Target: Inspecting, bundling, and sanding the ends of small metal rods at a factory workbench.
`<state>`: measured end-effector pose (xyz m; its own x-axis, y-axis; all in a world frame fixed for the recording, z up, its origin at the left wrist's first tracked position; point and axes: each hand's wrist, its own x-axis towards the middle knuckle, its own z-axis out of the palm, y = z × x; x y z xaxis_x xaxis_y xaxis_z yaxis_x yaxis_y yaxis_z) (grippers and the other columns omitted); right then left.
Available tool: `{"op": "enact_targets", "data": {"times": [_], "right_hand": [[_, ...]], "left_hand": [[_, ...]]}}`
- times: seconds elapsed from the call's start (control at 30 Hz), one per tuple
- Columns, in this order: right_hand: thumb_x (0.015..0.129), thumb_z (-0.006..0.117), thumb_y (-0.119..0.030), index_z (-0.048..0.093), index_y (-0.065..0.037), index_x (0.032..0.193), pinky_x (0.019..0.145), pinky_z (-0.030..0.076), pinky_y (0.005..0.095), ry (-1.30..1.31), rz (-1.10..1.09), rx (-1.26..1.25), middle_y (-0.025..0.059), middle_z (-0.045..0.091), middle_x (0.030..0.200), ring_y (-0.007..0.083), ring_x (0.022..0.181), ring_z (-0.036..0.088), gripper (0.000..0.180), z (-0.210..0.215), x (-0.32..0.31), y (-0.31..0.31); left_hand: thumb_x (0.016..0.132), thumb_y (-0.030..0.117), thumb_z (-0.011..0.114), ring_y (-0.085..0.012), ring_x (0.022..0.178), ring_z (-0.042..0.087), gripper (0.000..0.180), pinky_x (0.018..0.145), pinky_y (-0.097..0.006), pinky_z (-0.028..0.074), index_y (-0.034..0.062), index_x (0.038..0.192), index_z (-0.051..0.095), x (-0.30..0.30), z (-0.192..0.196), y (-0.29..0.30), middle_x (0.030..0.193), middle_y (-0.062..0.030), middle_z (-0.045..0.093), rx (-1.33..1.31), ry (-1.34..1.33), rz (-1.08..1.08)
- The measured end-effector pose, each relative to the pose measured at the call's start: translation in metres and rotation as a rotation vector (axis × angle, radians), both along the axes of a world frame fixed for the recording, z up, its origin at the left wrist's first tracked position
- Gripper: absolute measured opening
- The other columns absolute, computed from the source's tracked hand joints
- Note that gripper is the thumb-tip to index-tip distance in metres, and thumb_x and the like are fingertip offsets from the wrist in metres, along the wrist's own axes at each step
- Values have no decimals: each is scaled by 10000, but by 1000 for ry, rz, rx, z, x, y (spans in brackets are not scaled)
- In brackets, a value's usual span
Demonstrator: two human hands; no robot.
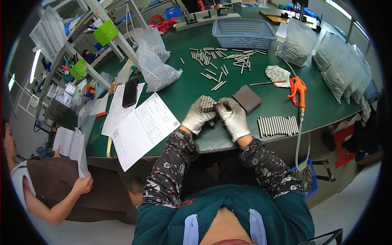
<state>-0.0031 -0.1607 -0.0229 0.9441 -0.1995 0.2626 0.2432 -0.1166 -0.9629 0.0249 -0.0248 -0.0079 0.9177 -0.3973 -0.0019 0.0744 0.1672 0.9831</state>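
Note:
My left hand (196, 116), in a pale work glove, is closed round a bundle of short metal pins (208, 104), whose ends face up. Gloved in the same way, my right hand (234, 120) has its fingertips pinched at the bundle's right side; whatever lies between them is too small to make out. A brown rectangular block (247, 99) lies just beyond my right hand. To the right of that hand, more pins are laid side by side in a row (277, 126). Loose pins (219, 85) are scattered farther back on the green table (183, 87).
At the back stands a blue basket (244, 37). Bags of pins flank the table, left (157, 69) and right (341, 67). An orange air gun (300, 86) with a hose lies right, near a white cloth (277, 76). Papers (143, 130) and a phone (130, 93) lie left; a person (73, 188) stands there.

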Motion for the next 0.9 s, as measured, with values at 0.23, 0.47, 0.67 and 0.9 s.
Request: {"op": "enact_targets", "data": {"times": [0.23, 0.47, 0.67, 0.9], "right_hand": [[779, 587, -135, 585, -50, 882, 598, 483, 295, -193, -84, -166, 106, 631, 765, 239, 685, 624, 134, 5, -4, 3], [778, 597, -136, 576, -50, 884, 596, 485, 295, -205, -43, -181, 104, 632, 769, 240, 693, 627, 138, 1, -3, 3], [779, 596, -141, 574, -51, 880, 598, 484, 299, -189, -44, -206, 105, 631, 770, 248, 698, 625, 137, 2, -4, 3], [788, 597, -119, 570, -26, 909, 613, 473, 263, -189, -27, -202, 85, 627, 769, 179, 697, 608, 156, -2, -4, 1]], "left_hand": [[667, -81, 643, -133, 664, 548, 556, 421, -210, 446, 22, 1166, 422, -1, -1, 2, 868, -38, 565, -54, 25, 46], [665, -58, 657, -127, 691, 551, 580, 424, -210, 449, 34, 1184, 413, -1, -3, 3, 897, -33, 572, -64, 16, 51], [663, -59, 658, -126, 693, 551, 578, 426, -212, 450, 40, 1180, 419, 0, -3, 4, 900, -30, 573, -53, 19, 41], [669, -65, 652, -122, 705, 551, 567, 432, -207, 449, 46, 1175, 423, -2, -1, 2, 904, -24, 576, -70, 13, 46]]}}
